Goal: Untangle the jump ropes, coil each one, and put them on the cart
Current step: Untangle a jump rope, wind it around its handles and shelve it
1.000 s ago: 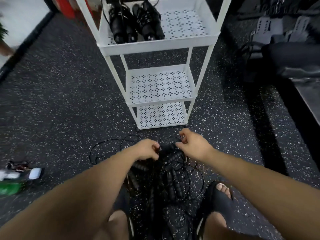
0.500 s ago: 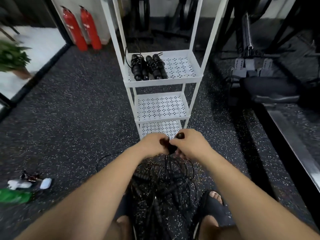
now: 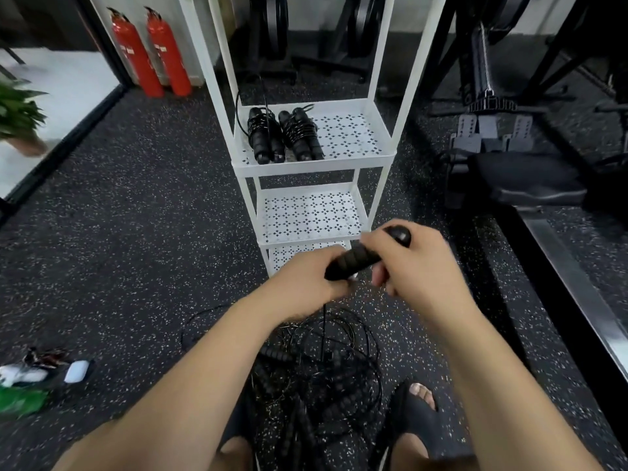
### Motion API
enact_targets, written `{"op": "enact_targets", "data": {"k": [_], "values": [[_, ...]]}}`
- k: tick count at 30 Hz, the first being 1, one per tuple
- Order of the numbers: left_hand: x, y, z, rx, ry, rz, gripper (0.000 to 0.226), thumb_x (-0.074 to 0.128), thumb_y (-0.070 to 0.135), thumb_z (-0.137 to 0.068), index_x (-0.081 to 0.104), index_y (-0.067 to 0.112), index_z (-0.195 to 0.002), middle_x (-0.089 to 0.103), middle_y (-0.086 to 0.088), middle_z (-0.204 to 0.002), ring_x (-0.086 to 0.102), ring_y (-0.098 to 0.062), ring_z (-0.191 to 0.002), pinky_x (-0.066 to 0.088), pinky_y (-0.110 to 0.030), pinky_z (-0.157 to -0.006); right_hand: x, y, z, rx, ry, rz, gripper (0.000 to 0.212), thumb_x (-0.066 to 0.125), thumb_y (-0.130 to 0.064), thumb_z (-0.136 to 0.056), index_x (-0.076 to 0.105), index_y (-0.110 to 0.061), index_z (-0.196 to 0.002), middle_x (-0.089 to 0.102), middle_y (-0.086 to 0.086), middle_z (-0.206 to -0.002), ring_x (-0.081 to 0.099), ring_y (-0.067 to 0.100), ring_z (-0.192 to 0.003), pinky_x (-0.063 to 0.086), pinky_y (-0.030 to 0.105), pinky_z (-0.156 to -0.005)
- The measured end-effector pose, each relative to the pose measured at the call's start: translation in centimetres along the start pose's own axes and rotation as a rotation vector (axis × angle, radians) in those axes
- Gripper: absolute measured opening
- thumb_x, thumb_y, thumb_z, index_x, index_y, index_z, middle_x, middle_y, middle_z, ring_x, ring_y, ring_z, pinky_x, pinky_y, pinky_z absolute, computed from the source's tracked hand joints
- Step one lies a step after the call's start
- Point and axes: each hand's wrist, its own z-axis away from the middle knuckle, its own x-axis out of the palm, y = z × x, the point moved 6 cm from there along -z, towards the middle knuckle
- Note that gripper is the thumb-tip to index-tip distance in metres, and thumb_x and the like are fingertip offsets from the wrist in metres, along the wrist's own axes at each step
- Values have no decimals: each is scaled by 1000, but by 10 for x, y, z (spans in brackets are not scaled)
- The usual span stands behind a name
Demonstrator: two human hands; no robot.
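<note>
From the head camera, the left grip (image 3: 306,280) and right grip (image 3: 419,266) are both curling round one black ribbed jump rope handle (image 3: 355,261), lifted in front of the white cart (image 3: 312,167). The left is pinching its lower end and the right is wrapping its upper part. A thin cord (image 3: 324,321) is hanging from the handle down into the tangled jump ropes (image 3: 316,385), which are lying on the floor between the person's feet. Two coiled jump ropes (image 3: 283,137) are sitting side by side on the cart's upper tray.
</note>
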Motion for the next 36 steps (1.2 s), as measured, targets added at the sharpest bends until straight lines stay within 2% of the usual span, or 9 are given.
{"op": "enact_targets", "data": {"k": [3,6,9,14,19,24,27,30,36], "values": [[-13,10,-4,18,90,140,17,74,35,-98,64,40,-110,76,16,-90,68,0,-76,50,-30,-70,-29,-12,-3,-22,154,-381,21,68,-25,-99,71,-5,-94,66,8,-60,52,21,-48,37,25,-42],[-20,12,-3,10,108,239,7,62,42,-106,66,42,-112,79,21,-99,75,-31,-104,58,-53,-94,-51,-24,-1,-86,180,-814,23,61,-24,-104,76,-11,-93,68,6,-73,53,17,-55,40,27,-47],[-24,12,4,28,108,247,18,55,50,-107,70,43,-112,78,22,-103,73,-42,-107,56,-57,-97,-61,-27,2,-139,152,-1032,36,52,-26,-107,76,-21,-82,67,3,-75,54,14,-59,42,24,-53],[-50,5,8,78,300,311,25,52,39,-111,73,44,-99,79,14,-96,71,-3,-106,54,-41,-108,-39,-14,-1,-91,-18,-880,30,56,-30,-101,69,-11,-120,74,13,-86,65,22,-71,51,29,-64],[-68,7,12,125,446,300,25,52,42,-110,75,49,-116,59,13,-65,53,-7,-62,43,-20,-59,-1,-7,6,-31,-225,-427,35,73,-19,-77,67,-15,-112,81,12,-102,76,28,-90,52,41,-82],[-47,30,17,235,271,149,28,56,35,-109,74,46,-128,74,28,-103,67,-2,-80,53,-19,-73,22,8,8,109,-109,-570,14,79,-9,-89,74,-19,-98,63,8,-74,57,24,-68,46,45,-72],[-32,38,16,261,216,46,25,56,22,-110,74,22,-93,62,11,-79,49,-3,-62,41,-25,-62,23,12,6,149,20,-672,11,85,-23,-88,76,-24,-83,59,7,-70,53,22,-61,41,41,-62],[-27,38,13,269,198,-62,38,52,22,-110,49,31,-73,54,10,-76,51,-9,-70,41,-29,-66,17,14,5,123,148,-541,17,85,-30,-91,77,-24,-78,64,9,-66,54,23,-59,39,39,-59],[-19,37,18,277,128,8,22,47,26,-113,64,33,-123,63,9,-84,57,-9,-71,48,-30,-65,5,11,-1,60,209,-402,17,79,-19,-90,74,-21,-73,70,23,-71,53,21,-56,40,40,-59]]}}
